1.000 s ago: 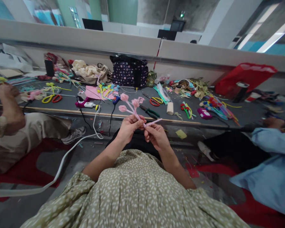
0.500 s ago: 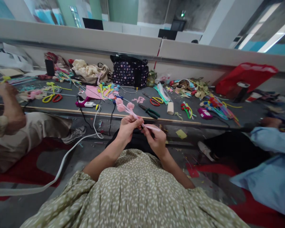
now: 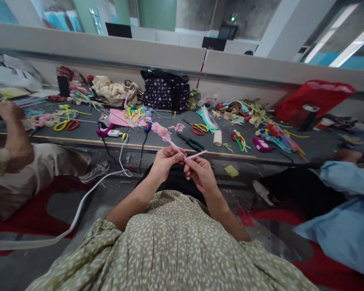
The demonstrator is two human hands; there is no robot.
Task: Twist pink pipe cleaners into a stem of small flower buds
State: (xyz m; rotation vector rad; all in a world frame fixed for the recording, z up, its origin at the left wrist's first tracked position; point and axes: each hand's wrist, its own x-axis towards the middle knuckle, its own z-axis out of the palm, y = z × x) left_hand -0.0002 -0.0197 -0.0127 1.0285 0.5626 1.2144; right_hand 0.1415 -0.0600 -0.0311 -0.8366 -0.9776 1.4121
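My left hand (image 3: 165,165) is closed around the stem of a pink fuzzy flower sprig (image 3: 160,131), whose puffy heads point up and to the left over the table edge. From the stem's lower end a pale pink strip (image 3: 198,154) sticks out to the right. My right hand (image 3: 202,174) pinches the strip where it meets the stem, close beside my left fingers. Green-handled pliers (image 3: 191,142) lie on the table just beyond my hands, with small pink scraps (image 3: 177,127) behind them.
On the dark table (image 3: 170,143) lie red-and-yellow scissors (image 3: 200,129), a wooden cylinder (image 3: 217,138), a purple glue gun (image 3: 261,144) and bundled pipe cleaners (image 3: 206,118). A white cable (image 3: 87,194) hangs at left. Co-workers sit on both sides.
The flower heads have turned and shifted slightly right. The strip's free end has swung upward, and my right hand has rolled with it. The left co-worker's hand has moved a little.
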